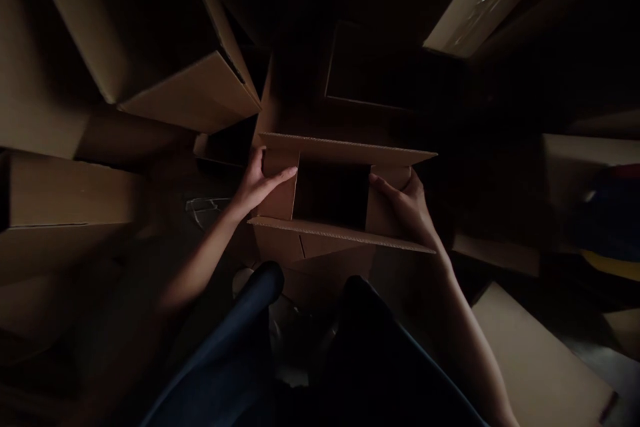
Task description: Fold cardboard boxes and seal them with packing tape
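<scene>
An open corrugated cardboard box (280, 193) stands below me, its long flaps (345, 150) spread outward and its dark inside (333, 193) showing. My left hand (260, 183) holds the left short flap, with the fingers over its edge. My right hand (403, 203) grips the right short flap (383, 210) in the same way, with the thumb toward the box's opening. The bottom of the box is hidden in shadow.
Large cardboard boxes (190, 93) lie around me at the left and top. A flat cardboard sheet (535, 353) lies at lower right, and blue and yellow items (603, 220) sit at far right. My dark-clothed legs (220, 353) are below the box.
</scene>
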Demonstrator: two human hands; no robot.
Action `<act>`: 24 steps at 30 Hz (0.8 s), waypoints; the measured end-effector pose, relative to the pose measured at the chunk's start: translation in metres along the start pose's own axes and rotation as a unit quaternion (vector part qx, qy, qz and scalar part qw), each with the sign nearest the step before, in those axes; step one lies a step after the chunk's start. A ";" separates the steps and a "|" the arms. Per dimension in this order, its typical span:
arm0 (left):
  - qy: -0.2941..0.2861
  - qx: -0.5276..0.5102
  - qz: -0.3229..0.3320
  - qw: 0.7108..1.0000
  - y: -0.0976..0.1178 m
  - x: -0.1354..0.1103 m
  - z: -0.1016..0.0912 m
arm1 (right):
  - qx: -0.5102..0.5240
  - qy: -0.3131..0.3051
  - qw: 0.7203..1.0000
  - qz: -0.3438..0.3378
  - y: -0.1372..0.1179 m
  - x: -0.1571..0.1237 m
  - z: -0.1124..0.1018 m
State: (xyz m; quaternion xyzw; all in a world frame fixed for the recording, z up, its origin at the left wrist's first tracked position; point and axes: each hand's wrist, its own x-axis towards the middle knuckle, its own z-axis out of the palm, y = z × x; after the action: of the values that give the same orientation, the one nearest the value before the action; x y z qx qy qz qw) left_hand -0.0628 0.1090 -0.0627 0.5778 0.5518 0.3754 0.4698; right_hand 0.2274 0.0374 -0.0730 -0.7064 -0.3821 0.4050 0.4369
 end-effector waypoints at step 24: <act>-0.189 0.517 0.125 0.825 0.083 -0.066 0.009 | 0.014 0.002 1.000 0.016 -0.004 0.003 0.001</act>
State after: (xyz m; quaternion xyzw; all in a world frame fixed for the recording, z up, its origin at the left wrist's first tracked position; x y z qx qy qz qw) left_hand -0.0378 0.0472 0.0201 0.8598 0.4886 -0.0265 0.1462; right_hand 0.2268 0.0413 -0.0702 -0.7071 -0.3642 0.4157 0.4411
